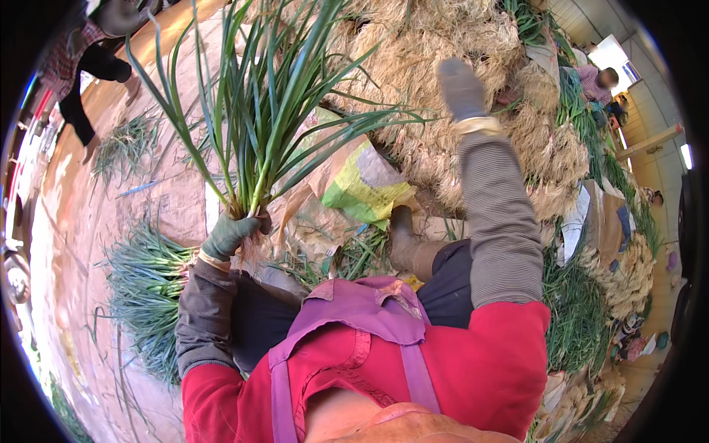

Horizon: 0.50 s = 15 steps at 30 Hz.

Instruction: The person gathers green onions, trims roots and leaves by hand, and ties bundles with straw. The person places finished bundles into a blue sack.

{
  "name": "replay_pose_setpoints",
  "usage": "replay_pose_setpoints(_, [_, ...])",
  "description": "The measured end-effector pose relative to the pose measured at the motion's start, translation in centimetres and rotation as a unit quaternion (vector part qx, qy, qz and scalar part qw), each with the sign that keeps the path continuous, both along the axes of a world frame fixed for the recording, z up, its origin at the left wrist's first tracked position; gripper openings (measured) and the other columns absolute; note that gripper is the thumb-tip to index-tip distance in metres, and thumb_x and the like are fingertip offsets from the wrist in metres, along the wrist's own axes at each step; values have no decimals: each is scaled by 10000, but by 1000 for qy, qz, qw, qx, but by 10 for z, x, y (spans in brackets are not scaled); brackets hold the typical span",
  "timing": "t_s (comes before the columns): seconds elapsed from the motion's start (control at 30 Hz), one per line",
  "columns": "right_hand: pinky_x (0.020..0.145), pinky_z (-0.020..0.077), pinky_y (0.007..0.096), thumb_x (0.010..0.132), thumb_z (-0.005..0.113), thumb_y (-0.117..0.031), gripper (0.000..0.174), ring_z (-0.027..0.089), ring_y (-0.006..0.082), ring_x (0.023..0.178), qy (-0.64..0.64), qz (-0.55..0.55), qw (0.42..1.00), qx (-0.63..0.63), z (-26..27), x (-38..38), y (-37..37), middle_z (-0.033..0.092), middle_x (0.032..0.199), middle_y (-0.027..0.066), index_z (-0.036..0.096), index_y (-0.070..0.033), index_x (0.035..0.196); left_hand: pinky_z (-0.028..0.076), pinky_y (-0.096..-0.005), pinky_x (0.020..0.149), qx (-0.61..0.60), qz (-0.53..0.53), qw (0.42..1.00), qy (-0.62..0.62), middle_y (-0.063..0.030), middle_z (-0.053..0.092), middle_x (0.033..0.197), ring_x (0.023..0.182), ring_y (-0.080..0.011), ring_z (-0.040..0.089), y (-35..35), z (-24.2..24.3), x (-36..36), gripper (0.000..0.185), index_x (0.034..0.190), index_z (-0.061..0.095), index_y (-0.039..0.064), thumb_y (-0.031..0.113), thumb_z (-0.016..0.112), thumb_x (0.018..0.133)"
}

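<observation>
My left hand (235, 235), in a dark green glove, grips a bunch of green onions (266, 116) near the root end, the leaves fanning up and away from me. My right hand (462, 88), in a grey glove, is stretched out over a large heap of green onions (421, 50) whose pale dry roots face me. It looks blurred, and whether it touches the roots or holds anything cannot be told. By my left forearm lies a pile of green onions (149, 293) with the white ends towards me.
A yellow-green woven sack (360, 183) lies beyond my boots. Loose leaves (363, 255) are scattered by my feet, and more lie on brown sheeting (160, 210) at left. More green onions (576, 315) are heaped at right. One person stands at upper left; others are at far right.
</observation>
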State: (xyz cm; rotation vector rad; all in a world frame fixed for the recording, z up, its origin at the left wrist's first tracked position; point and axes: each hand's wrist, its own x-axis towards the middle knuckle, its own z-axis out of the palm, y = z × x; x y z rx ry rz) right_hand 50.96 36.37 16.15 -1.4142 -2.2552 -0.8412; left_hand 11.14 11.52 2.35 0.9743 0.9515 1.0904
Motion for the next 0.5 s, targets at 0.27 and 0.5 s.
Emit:
replay_pose_setpoints(0.27, [866,480,392,899,487,-301,319,591,241,919,353,-14,878,-322,37,59,-69,615,1032,133,557,-48,1081,479,-313,660,-9,23,999,-21,-85,609,791,709,-189,581,-2,-3,-10,438,1016,571,-4,250,734,698])
replay_pose_setpoints(0.5, [955,433,385,888,480,-384,507,552,299,1121,233,88,880,-404,15,4,-81,539,1243,195,474,-67,1284,494,-330,690,-34,20,999,17,-88,620,842,745,-196,599,2,-7,-6,546,1118,546,-22,266,743,698])
